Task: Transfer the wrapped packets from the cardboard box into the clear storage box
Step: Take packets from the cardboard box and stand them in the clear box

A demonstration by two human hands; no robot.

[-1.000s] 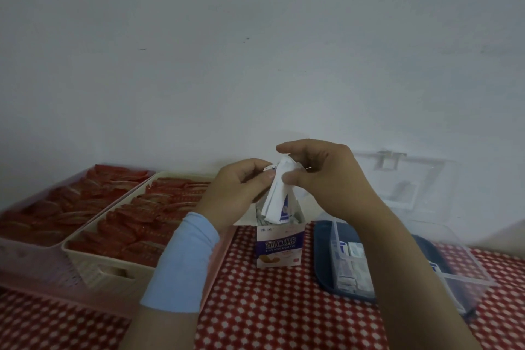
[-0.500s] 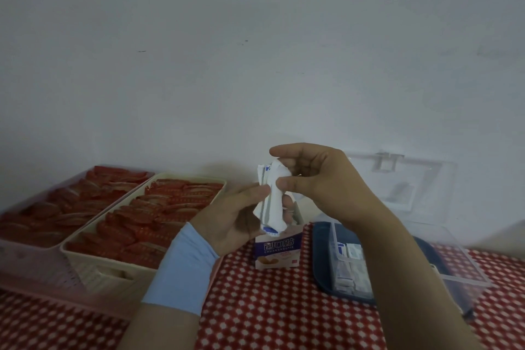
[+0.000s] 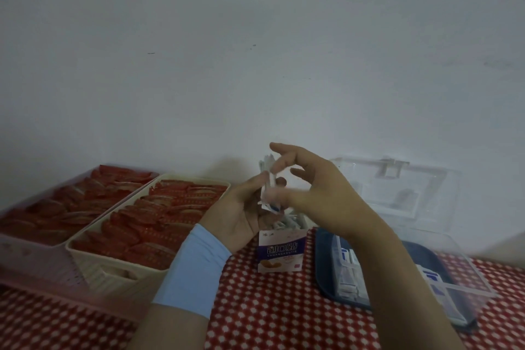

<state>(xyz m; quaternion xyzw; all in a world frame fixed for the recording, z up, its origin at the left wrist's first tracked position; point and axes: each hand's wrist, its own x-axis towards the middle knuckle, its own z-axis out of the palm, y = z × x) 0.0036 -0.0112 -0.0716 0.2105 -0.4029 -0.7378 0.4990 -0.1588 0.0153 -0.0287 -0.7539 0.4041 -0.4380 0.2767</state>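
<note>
A small bundle of white wrapped packets [image 3: 268, 179] stands upright above the cardboard box [image 3: 279, 253], which is white and purple with its top open. My left hand [image 3: 238, 213], palm up, grips the bundle between thumb and fingers. My right hand [image 3: 321, 193] hovers beside it with its fingers spread, blurred, the fingertips just at the bundle's top. More packets [image 3: 287, 223] poke out of the cardboard box. The clear storage box [image 3: 466, 273] sits to the right, lid [image 3: 397, 187] up against the wall, with a few packets [image 3: 349, 273] inside.
The clear box rests on a dark blue tray [image 3: 324, 264]. At left, a cream basket [image 3: 113, 267] and a pink tray [image 3: 28, 258] hold several red packets. A red-and-white checked cloth [image 3: 270, 307] covers the table. A plain wall stands close behind.
The bundle passed from my right hand's pinch into my left hand, which turned palm up and closed on it. My right fingers have spread apart and loosened.
</note>
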